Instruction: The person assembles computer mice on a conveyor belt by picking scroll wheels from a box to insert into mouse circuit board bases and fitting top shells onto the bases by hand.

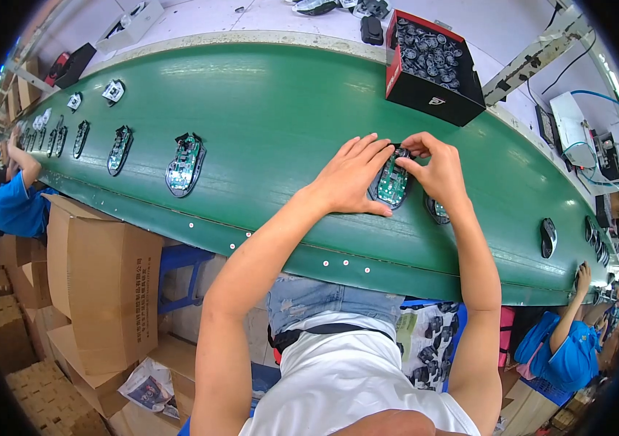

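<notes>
A half-built computer mouse [391, 183], its green circuit board bare, lies on the green belt in front of me. My left hand [353, 174] grips it from the left side, with the thumb at its near edge and the long fingers stretched over toward its far end. Above the mouse's far right end, my right hand [433, 163] is closed in a pinch. Whatever is between those fingertips is too small to make out. A second mouse base [437, 209] with a green board sits just right of the first, partly hidden under my right wrist.
More open mouse bases [185, 166] line the belt [273, 102] on the left. A black and red box [437, 102] of small round dark parts stands at the far edge. A closed mouse [548, 237] lies to the right. Co-workers sit at both ends; cardboard boxes [106, 283] stand near left.
</notes>
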Demonstrator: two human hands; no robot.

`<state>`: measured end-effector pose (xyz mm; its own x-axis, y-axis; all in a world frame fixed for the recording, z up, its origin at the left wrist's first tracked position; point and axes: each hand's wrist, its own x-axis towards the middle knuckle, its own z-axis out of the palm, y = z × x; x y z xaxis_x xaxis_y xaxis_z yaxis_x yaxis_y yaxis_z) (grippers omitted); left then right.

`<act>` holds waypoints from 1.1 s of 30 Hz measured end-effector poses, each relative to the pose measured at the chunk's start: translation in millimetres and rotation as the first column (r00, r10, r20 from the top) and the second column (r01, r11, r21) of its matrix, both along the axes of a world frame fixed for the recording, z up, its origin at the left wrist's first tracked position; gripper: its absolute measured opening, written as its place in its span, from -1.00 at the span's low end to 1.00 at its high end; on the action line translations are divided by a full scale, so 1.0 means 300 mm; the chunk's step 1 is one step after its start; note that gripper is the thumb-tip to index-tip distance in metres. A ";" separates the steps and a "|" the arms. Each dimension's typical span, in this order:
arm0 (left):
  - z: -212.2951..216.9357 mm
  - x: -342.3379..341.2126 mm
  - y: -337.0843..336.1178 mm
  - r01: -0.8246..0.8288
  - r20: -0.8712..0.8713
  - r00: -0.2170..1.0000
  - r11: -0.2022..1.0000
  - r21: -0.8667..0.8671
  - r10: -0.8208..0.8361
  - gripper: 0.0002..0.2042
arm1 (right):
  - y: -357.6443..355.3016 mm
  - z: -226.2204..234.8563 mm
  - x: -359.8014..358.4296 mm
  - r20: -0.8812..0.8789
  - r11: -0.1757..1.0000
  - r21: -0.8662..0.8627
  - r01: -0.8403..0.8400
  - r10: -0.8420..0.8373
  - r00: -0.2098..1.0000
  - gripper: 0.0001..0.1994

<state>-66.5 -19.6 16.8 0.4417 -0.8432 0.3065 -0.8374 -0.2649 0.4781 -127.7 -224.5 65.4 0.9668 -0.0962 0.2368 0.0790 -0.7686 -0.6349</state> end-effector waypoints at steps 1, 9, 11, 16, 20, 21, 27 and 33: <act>0.001 0.001 -0.003 -0.002 -0.001 1.000 1.000 -0.001 0.002 0.08 | 0.001 -0.001 -0.002 -0.001 1.000 -0.001 -0.002 0.002 1.000 -0.71; -0.001 -0.006 -0.015 0.008 0.034 0.999 1.000 0.025 -0.009 0.07 | -0.028 -0.066 -0.029 0.184 0.998 0.048 -0.030 0.021 0.983 -0.77; 0.001 -0.013 -0.014 0.013 0.038 0.999 1.000 0.026 -0.014 0.07 | -0.052 -0.079 -0.028 0.169 0.994 0.081 -0.074 0.060 0.984 -0.75; 0.002 -0.013 -0.017 0.010 0.033 0.999 0.999 0.036 -0.012 0.05 | -0.053 -0.074 -0.053 0.200 0.996 -0.020 -0.082 0.085 0.976 -0.74; 0.008 -0.001 -0.021 0.022 0.059 0.998 0.999 0.029 -0.024 0.06 | -0.077 -0.044 -0.028 0.049 0.994 0.060 -0.088 0.085 0.995 -0.74; 0.009 0.000 -0.023 0.021 0.067 0.998 0.999 0.035 -0.023 0.06 | -0.084 -0.041 -0.018 0.051 0.994 0.064 -0.086 0.083 0.995 -0.74; 0.027 -0.006 -0.036 0.007 0.095 0.995 0.997 0.078 -0.015 0.07 | -0.055 -0.052 -0.048 0.172 0.994 -0.111 -0.017 0.036 0.984 -0.72; 0.024 -0.053 -0.085 0.070 0.101 0.992 0.997 0.029 -0.073 0.04 | -0.103 -0.131 -0.102 0.068 0.998 -0.058 0.020 -0.016 0.998 -0.67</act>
<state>-82.5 -45.0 24.0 0.3476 -0.8795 0.3250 -0.8986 -0.2136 0.3833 -158.2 -255.5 26.2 0.9466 -0.0976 0.3073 0.1060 -0.8059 -0.5824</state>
